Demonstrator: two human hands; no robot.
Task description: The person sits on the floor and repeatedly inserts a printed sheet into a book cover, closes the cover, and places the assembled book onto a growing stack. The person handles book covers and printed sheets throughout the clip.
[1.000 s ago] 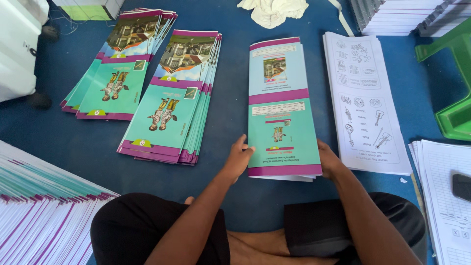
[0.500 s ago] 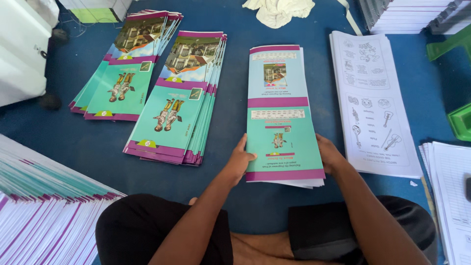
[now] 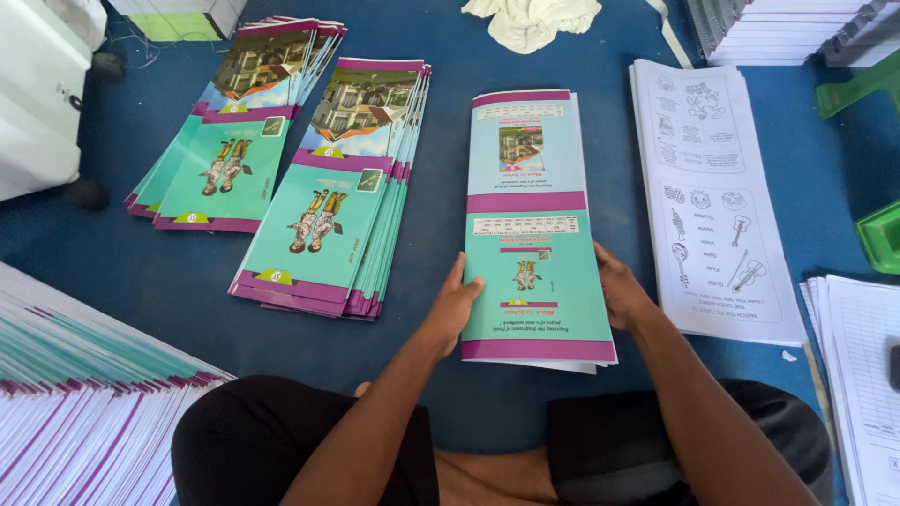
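— Pressing in from both sides, are they, those hands on the teal cover stack (image 3: pixel 534 234)?

— Yes. The left hand (image 3: pixel 454 309) lies flat against its left edge, fingers stretched along the paper, and the right hand (image 3: pixel 621 292) does the same on the right edge. Neither is closed around anything; both are open-palmed, touching the stack's sides near its near end.

— And where does that stack lie?

— On the blue floor (image 3: pixel 141 272), straight ahead of the person's crossed legs. It is long, teal with purple bands, with white sheets showing beneath its near edge.

— What is to the left of it?

— A fanned pile of covers with a house picture (image 3: pixel 333 197), just beside it, and beyond that a second fanned pile (image 3: pixel 234 131), further left.

— To the right?

— A pile of white printed sheets (image 3: pixel 712 197) with line drawings, close by but apart. Beyond the stack's far end lies a crumpled pale cloth (image 3: pixel 534 21). A large pile with purple edges (image 3: pixel 75 403) sits well to the left, beside the person's knee.
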